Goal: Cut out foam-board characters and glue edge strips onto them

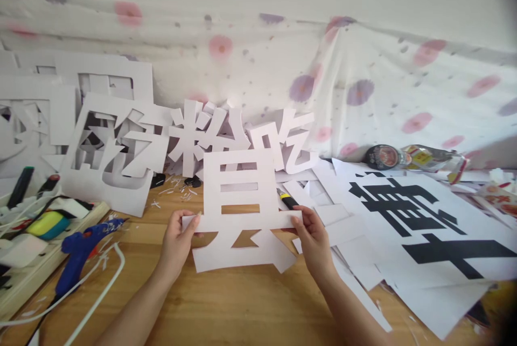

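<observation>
A white cut-out character point(242, 222), flat and board-like, is held up over the wooden table. My left hand point(178, 241) pinches the left end of its long bar, thumb on the front. The bar's right end is pinched the same way by my right hand point(315, 241). Openings in the character show the table through them. Just behind my right hand lies a utility knife point(287, 199) with a black and yellow handle. Thick white raised characters point(222, 133) stand behind the cut-out, partly hidden by it.
A blue glue gun point(78, 251) and white cable point(103, 295) lie at left beside a wooden tray point(95, 219) of tools. Cut-out boards point(137, 184) lean at back left. Right are paper scraps point(355, 251), a sheet with black characters point(464, 303) and a dark-capped plastic package point(428, 157).
</observation>
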A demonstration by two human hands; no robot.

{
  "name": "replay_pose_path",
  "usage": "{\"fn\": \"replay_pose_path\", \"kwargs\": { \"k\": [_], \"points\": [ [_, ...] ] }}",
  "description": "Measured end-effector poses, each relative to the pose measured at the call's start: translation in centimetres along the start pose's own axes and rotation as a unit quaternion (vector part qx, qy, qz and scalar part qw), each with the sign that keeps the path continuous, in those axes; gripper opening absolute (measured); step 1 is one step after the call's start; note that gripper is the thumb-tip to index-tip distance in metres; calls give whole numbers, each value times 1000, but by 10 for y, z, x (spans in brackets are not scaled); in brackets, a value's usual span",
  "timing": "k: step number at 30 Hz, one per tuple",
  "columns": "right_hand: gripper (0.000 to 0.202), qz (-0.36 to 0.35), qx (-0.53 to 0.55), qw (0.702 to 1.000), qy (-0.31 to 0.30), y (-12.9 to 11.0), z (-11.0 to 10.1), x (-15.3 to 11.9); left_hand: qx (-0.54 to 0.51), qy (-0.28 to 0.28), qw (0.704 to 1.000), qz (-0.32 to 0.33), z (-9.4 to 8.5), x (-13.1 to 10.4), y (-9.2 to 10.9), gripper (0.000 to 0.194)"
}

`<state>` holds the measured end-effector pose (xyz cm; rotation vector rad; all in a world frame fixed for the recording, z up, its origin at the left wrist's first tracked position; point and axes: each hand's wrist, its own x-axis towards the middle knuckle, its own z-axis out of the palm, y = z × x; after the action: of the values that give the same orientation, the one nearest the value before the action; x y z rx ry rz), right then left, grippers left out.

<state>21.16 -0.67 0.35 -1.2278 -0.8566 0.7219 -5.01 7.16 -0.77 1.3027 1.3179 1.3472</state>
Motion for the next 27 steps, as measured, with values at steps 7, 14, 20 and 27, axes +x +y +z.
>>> {"fn": "replay_pose_path", "kwargs": {
  "k": [7,14,20,27],
  "points": [
    [32,-49,-12,998,23,-11,3,-8,68,50,993,88,1,2,7,36],
    [20,-167,-91,981,44,-23,17,-32,142,-4,980,143,9,-7,47,35],
    [29,-317,-132,939,23,-20,16,-49,-52,-53,997,30,17,-5,63,50],
    [43,-374,-164,913,-11,-19,12,-51,-108,-49,989,88,23,-4,52,56]
  ]
}}
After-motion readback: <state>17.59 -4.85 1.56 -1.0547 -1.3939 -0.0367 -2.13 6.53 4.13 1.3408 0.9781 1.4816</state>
